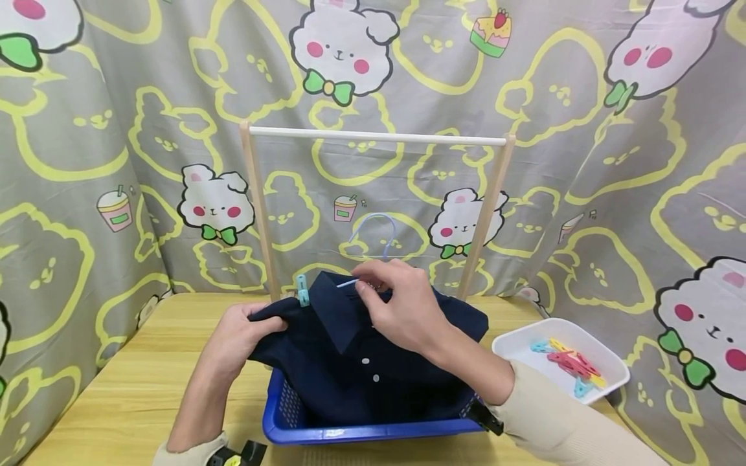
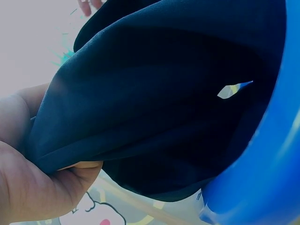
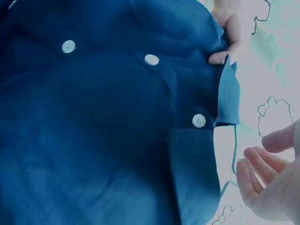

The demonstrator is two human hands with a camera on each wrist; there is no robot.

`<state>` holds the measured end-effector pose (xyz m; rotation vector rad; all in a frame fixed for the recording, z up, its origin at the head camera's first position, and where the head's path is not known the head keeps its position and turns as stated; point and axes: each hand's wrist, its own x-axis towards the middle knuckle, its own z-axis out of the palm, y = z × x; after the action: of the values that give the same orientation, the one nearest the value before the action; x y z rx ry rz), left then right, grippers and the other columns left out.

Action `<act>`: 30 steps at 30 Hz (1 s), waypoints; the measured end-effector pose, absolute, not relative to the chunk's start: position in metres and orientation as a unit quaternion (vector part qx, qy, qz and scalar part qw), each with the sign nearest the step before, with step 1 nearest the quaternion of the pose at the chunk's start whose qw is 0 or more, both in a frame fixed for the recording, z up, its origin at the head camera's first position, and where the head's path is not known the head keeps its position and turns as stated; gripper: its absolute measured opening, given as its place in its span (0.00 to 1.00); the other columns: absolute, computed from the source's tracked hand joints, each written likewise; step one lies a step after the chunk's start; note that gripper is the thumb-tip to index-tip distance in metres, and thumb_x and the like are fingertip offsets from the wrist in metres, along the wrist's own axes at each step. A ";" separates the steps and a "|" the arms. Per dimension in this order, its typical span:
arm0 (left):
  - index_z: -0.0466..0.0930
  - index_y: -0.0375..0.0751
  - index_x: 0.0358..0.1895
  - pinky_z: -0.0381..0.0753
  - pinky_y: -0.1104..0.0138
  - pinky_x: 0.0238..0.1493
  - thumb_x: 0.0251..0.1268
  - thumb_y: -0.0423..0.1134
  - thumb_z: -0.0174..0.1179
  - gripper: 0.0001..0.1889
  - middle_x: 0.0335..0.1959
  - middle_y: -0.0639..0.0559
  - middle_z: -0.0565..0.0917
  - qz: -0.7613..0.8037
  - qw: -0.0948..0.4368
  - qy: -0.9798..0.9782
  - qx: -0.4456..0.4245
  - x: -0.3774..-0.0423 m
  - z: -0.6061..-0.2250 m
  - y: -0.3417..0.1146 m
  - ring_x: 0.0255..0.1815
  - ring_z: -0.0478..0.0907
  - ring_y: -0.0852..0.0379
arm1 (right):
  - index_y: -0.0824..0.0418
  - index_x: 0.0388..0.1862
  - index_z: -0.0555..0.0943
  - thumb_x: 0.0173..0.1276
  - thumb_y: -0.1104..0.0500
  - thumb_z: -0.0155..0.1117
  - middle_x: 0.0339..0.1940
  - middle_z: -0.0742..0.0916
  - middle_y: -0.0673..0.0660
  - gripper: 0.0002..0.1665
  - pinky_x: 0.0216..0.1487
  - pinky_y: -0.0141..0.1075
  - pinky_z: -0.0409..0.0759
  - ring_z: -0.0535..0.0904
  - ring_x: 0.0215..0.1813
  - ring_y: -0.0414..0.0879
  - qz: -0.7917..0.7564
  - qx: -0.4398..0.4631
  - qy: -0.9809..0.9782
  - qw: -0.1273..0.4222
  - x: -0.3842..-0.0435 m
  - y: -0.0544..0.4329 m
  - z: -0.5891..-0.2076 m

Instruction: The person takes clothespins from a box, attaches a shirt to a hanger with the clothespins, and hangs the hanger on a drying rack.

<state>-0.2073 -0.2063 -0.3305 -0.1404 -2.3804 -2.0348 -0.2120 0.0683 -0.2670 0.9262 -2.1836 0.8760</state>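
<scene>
A dark navy collared shirt (image 1: 326, 382) with white buttons lies over a blue basket (image 1: 373, 432). A light blue hanger (image 1: 373, 215) shows its hook above the collar, and a short piece of it shows inside the neck opening. My left hand (image 1: 239, 340) pinches the shirt's left shoulder edge between thumb and fingers. Just beside it, a light blue clothespin (image 1: 302, 291) stands clipped on the shoulder. My right hand (image 1: 402, 310) is over the collar, near the hanger; in the right wrist view its thumb and bent fingers are apart, with nothing between them.
Behind the basket stands a rack with a white rod (image 1: 379, 136) and wooden posts (image 1: 260, 213). A white tray (image 1: 524, 356) holding several coloured clothespins (image 1: 571, 364) sits at the right of the wooden table (image 1: 128, 369). A patterned curtain (image 1: 408, 97) surrounds the table.
</scene>
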 end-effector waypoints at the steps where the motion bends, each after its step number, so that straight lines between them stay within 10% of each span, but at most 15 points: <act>1: 0.84 0.39 0.29 0.85 0.65 0.33 0.61 0.31 0.64 0.04 0.22 0.54 0.86 -0.649 0.004 -0.759 -0.045 -0.207 -0.331 -0.207 0.25 0.85 0.56 | 0.56 0.46 0.88 0.69 0.62 0.65 0.36 0.90 0.47 0.10 0.40 0.35 0.82 0.83 0.39 0.39 0.331 0.347 -0.823 0.305 -0.212 0.071 -0.267; 30: 0.84 0.39 0.29 0.84 0.66 0.33 0.62 0.31 0.63 0.04 0.22 0.55 0.85 -0.655 0.002 -0.754 -0.048 -0.208 -0.329 -0.210 0.25 0.85 0.57 | 0.55 0.42 0.88 0.69 0.59 0.66 0.30 0.88 0.50 0.07 0.42 0.43 0.80 0.82 0.36 0.45 0.311 0.222 -0.857 0.346 -0.245 0.148 -0.275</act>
<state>-0.2079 -0.2098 -0.3291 -0.1516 -2.3649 -2.0555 -0.2451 0.1482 -0.2751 0.5753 -2.2241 0.8075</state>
